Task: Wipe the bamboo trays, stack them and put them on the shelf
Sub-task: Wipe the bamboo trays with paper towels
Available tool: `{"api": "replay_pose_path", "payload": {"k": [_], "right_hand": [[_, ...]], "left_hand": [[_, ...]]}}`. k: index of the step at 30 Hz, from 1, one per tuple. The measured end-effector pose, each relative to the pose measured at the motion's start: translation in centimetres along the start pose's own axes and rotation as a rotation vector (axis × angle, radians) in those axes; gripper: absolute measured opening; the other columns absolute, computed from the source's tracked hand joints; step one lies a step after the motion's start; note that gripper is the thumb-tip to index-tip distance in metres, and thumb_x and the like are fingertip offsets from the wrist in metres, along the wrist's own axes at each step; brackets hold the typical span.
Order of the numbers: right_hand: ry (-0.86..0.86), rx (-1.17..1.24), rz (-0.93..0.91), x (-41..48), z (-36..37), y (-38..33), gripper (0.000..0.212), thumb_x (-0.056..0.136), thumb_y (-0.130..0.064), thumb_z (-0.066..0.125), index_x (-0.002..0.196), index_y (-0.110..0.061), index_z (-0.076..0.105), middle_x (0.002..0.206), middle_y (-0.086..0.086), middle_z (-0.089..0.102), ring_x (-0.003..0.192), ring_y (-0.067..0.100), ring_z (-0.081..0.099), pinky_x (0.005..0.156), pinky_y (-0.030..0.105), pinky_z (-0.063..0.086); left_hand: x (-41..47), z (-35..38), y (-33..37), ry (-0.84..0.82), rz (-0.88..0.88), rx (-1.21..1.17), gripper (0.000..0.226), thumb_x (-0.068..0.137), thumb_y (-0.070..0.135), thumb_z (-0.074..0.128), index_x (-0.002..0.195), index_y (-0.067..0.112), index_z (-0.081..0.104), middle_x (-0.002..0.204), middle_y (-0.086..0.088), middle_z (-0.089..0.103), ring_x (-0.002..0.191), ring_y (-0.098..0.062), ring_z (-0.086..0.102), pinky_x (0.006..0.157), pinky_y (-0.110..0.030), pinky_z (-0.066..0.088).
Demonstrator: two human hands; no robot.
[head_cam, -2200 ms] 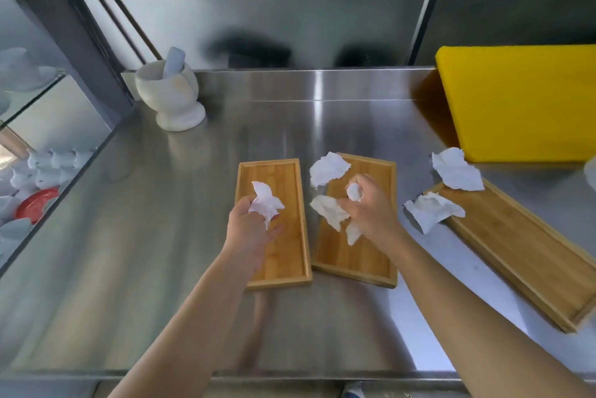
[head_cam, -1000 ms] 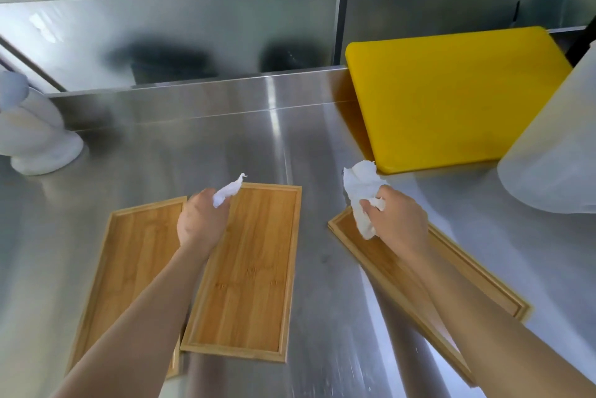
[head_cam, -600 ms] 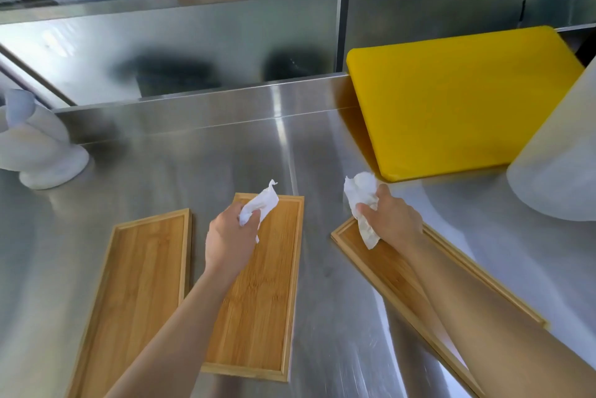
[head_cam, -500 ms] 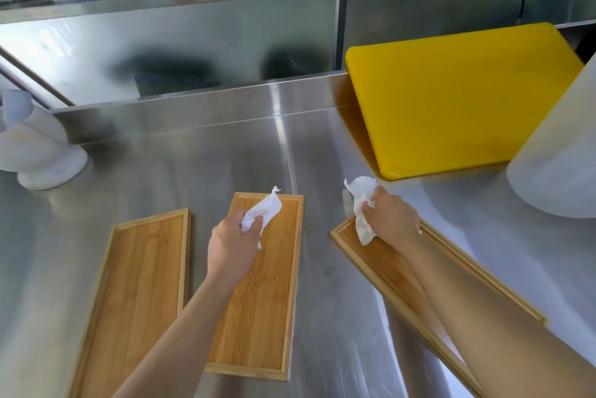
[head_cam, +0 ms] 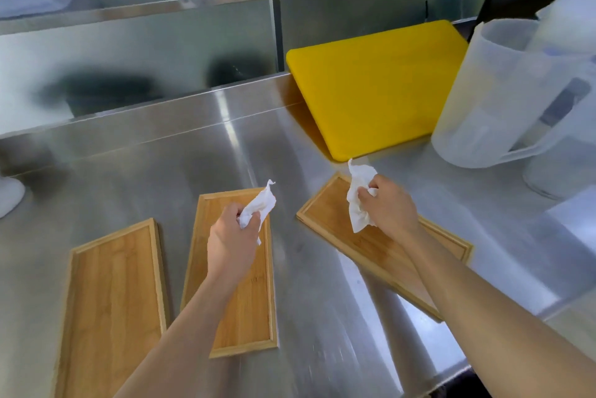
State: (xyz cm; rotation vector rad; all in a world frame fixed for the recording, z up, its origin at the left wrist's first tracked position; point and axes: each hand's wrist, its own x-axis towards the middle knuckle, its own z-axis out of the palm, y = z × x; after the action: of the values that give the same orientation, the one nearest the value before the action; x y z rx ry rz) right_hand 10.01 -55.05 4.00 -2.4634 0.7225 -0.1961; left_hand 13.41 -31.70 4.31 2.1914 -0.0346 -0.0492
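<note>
Currently your left hand (head_cam: 230, 244) fingers clench crumpled white tissue (head_cam: 258, 207) over middle rectangular bamboo tray (head_cam: 240, 307), right hand (head_cam: 388, 207) grips another white tissue wad (head_cam: 358, 191) over angled right bamboo tray (head_cam: 380, 252), steel counter (head_cam: 161, 172)

3 bamboo trays (head_cam: 113, 285) flat on steel counter, unstacked, rt one angled.

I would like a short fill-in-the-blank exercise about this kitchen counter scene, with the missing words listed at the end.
1. The number of bamboo trays lying on the steel counter is ____.
2. The left hand and the right hand each hold a crumpled white paper ____.
3. The cutting board leaning behind the trays is ____ in colour.
4. The left hand is over the ____ tray.

Missing words: three; towel; yellow; middle
</note>
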Motion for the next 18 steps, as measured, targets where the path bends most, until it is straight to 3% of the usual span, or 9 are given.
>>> {"api": "replay_pose_path", "payload": {"k": [5,10,13,16,18], "right_hand": [[0.042,0.046,0.143,-5.6,-2.5,2.3,0.038,0.094,-0.034,0.044,0.123,-0.010,0.050,0.125,0.012,0.061,0.107,0.030,0.059,0.082,0.035,0.048],[0.149,0.221,0.318,-11.4,-3.7,4.0,0.029,0.089,-0.027,0.051,0.110,-0.008,0.056,0.108,0.011,0.061,0.094,0.029,0.056,0.080,0.035,0.044],[0.169,0.245,0.377,-15.0,-4.0,5.3,0.029,0.088,-0.030,0.051,0.108,-0.009,0.056,0.113,0.011,0.062,0.095,0.029,0.056,0.082,0.038,0.046],[0.210,0.292,0.427,-18.3,-5.0,7.0,0.026,0.088,-0.030,0.051,0.104,-0.010,0.056,0.104,0.007,0.059,0.091,0.028,0.055,0.082,0.038,0.048],[0.259,0.313,0.444,-20.1,-6.2,8.4,0.021,0.089,-0.028,0.051,0.097,-0.009,0.056,0.097,0.004,0.054,0.085,0.025,0.051,0.075,0.033,0.044]], "left_hand": [[-3.4,-0.1,0.1,-0.119,0.035,-0.047,0.018,0.090,0.022,0.047,0.076,0.011,0.050,0.063,-0.007,0.061,0.054,-0.018,0.050,0.049,-0.029,0.038],[-7.5,-0.8,-1.0,-0.228,0.038,-0.064,0.023,0.090,0.025,0.049,0.068,0.018,0.046,0.060,-0.004,0.059,0.056,-0.019,0.052,0.054,-0.032,0.040],[-10.0,-0.8,-1.4,-0.253,0.101,-0.006,0.020,0.091,0.029,0.051,0.073,0.020,0.050,0.061,-0.003,0.063,0.052,-0.014,0.054,0.051,-0.030,0.040],[-12.1,0.1,-0.8,-0.297,0.187,0.040,0.019,0.092,0.030,0.050,0.086,0.013,0.055,0.064,-0.003,0.064,0.053,-0.008,0.056,0.054,-0.030,0.040],[-13.3,1.2,-0.2,-0.322,0.262,0.094,0.019,0.093,0.029,0.050,0.088,0.011,0.053,0.066,-0.005,0.065,0.060,-0.015,0.060,0.057,-0.031,0.041]]}}
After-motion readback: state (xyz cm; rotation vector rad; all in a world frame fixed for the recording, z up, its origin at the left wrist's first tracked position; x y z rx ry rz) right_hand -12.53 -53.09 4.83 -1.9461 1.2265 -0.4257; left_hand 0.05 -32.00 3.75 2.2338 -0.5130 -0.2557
